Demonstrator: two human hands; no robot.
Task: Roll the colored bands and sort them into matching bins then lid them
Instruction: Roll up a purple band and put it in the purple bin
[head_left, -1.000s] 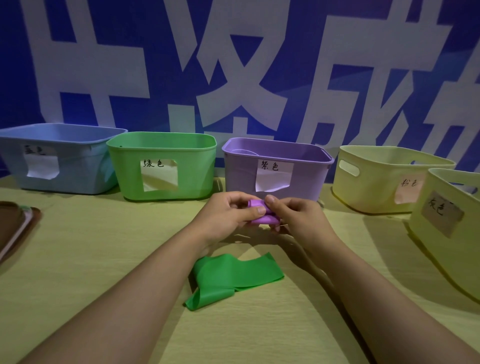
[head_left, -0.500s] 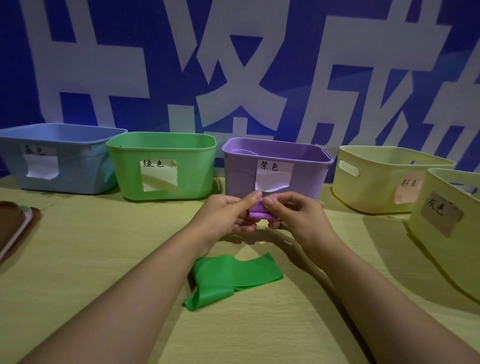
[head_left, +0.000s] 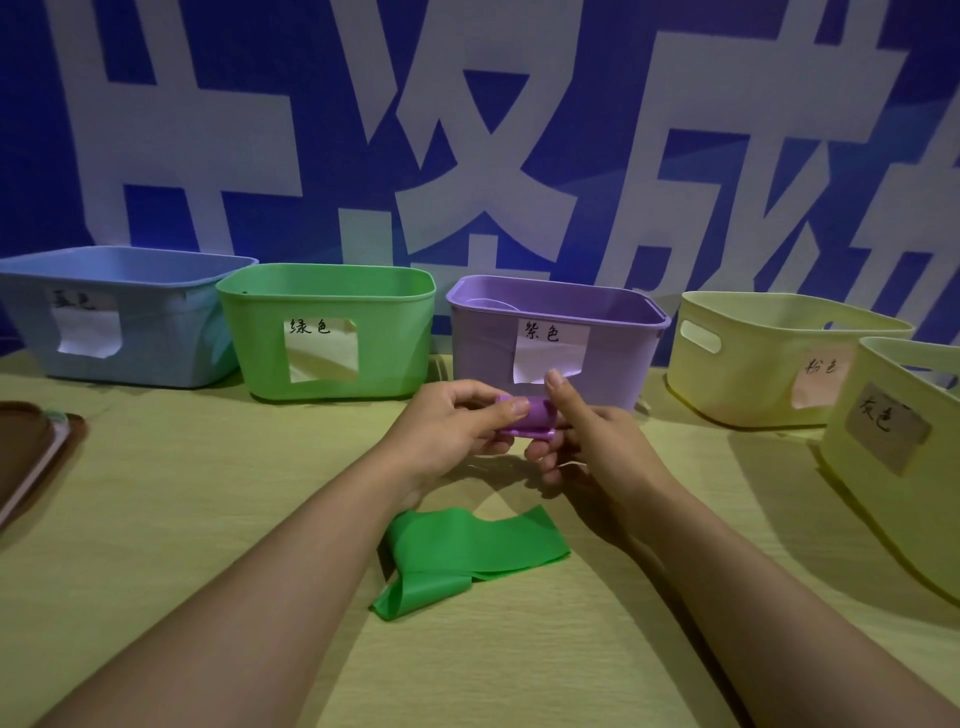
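Observation:
A small rolled purple band (head_left: 527, 417) is held above the table between both hands, just in front of the purple bin (head_left: 478, 353). My left hand (head_left: 447, 426) pinches its left end with thumb and fingers. My right hand (head_left: 582, 436) grips its right end, thumb raised on top. A green band (head_left: 467, 556) lies loosely folded on the table below the hands. The green bin (head_left: 395, 332) stands left of the purple bin, the blue bin (head_left: 166, 343) at the far left.
Two pale yellow bins (head_left: 748, 364) (head_left: 893, 467) with paper labels stand at the right. Brown lids or trays (head_left: 26, 457) lie at the left edge. A blue banner with large white characters hangs behind the bins.
Both hands have lifted the purple roll a little and turned it; my right thumb now stands up over the roll.

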